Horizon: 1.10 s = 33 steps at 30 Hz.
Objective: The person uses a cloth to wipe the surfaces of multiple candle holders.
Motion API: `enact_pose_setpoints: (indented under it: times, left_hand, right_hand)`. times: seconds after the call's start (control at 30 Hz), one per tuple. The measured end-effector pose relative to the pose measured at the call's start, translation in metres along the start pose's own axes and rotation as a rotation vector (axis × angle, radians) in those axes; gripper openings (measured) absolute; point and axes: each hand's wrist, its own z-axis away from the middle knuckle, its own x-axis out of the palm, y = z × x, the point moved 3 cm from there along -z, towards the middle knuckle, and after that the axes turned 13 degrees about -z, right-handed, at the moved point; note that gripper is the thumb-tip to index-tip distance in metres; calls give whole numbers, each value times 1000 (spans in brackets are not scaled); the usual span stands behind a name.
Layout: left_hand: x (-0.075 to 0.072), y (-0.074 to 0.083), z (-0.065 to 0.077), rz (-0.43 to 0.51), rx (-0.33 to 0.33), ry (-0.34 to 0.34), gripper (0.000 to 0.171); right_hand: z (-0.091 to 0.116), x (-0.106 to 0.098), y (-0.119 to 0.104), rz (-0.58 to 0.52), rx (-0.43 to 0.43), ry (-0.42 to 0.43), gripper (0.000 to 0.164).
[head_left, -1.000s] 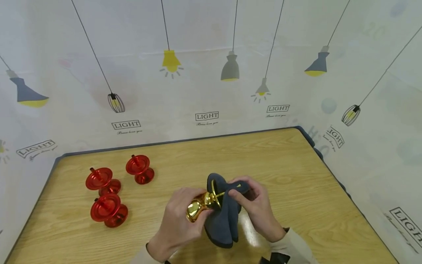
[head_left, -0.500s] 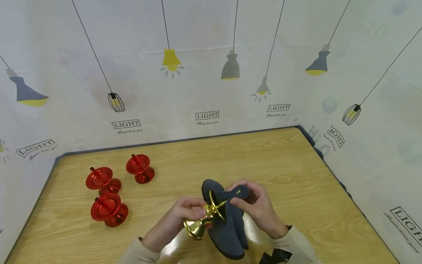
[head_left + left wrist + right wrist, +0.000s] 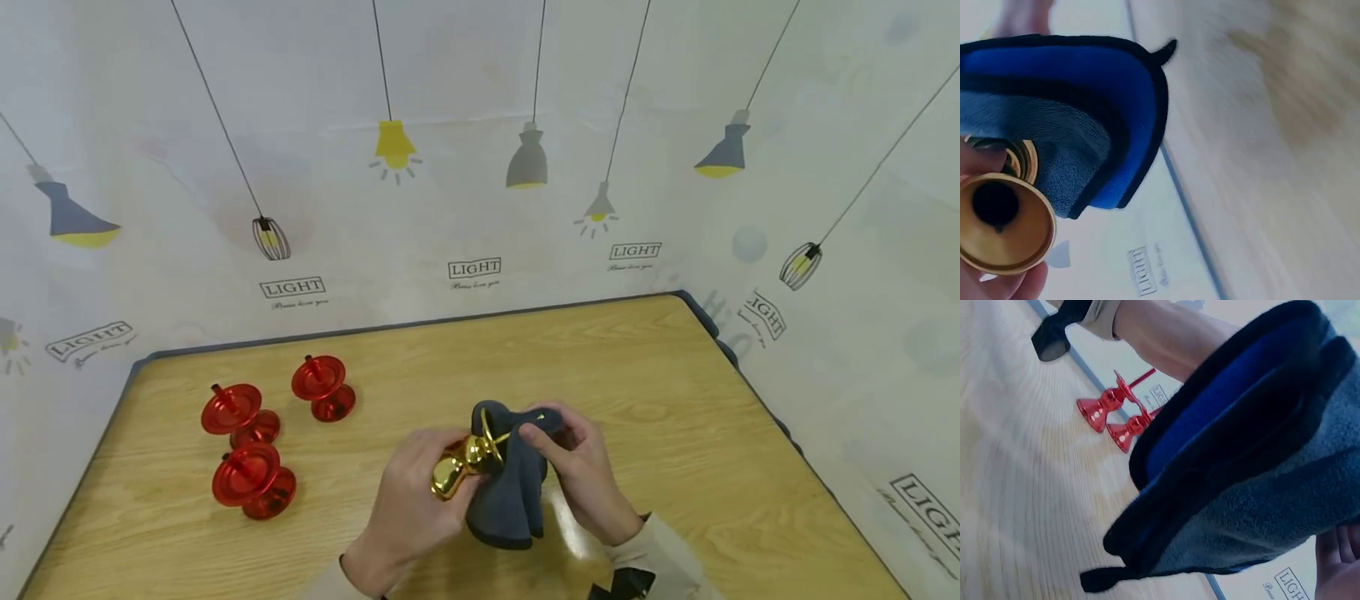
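Note:
In the head view my left hand (image 3: 416, 492) grips a shiny gold candle holder (image 3: 448, 475) around its base and stem, tilted with the dish end toward the right. The left wrist view looks into the hollow gold base. My right hand (image 3: 588, 471) pinches a dark blue-grey cleaning cloth (image 3: 506, 504) around the holder's spike, thumb on the near side. The cloth drapes behind and below the dish, partly hiding it. Its black edging, bright blue underside and small loop show in the right wrist view, where the cloth (image 3: 1260, 506) covers most of the holder.
Three red candle holders stand at the left of the wooden table: one at the back (image 3: 318, 379), one to its left (image 3: 231, 408) and one nearer (image 3: 246, 477). A printed white backdrop (image 3: 420, 208) rises behind the table's blue edge.
The left hand first shifted to the holder's stem with the base swung down toward me, then returned around the base, lifting it again. The right hand keeps its pinch on the cloth.

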Motion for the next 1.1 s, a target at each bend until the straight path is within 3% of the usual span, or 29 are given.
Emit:
enact_pose_setpoints:
  times: [0.13,0.23,0.33,0.43,0.57,0.6,0.67,0.7,0.77,0.87,1.0,1.1]
  left_hand:
    - [-1,0,2,-86,15,48,41]
    - [-3,-4,2,-1,-10,6,37]
    - [-2,-10,0,215,-109,-136,28]
    - [0,-17,-1,523,-249,-353,20]
    - [2,-21,0,953,-413,-627,35]
    - [2,-21,0,1033,-440,-677,39]
    - [2,-20,1,1105,-466,-739,46]
    - [2,-20,1,1095,-463,-741,46]
    - [1,-20,1,968,-420,-669,41]
    - [-2,-18,1,615,-307,-442,29]
    - [-3,-6,5,109,-105,-125,42]
    - [-3,1,7,-108,4,22,48]
  right_hand:
    - [-1,3,1,-9,45,12,16]
    - [-1,3,2,4,66,-4,14]
    - [-1,2,1,33,52,-55,14]
    - [-2,2,-2,54,17,-136,17]
    - [-2,4,-5,49,-9,-228,18]
    - [-3,5,-6,48,-9,-237,18]
    - [-3,5,-6,45,-10,-243,19]
    - [-2,5,-6,46,-11,-237,19]
    - [-2,5,-5,54,-14,-211,21]
    - [-1,4,-2,73,-1,-129,25]
    - [-2,4,2,60,41,6,27]
    - [-2,6,4,31,55,56,26]
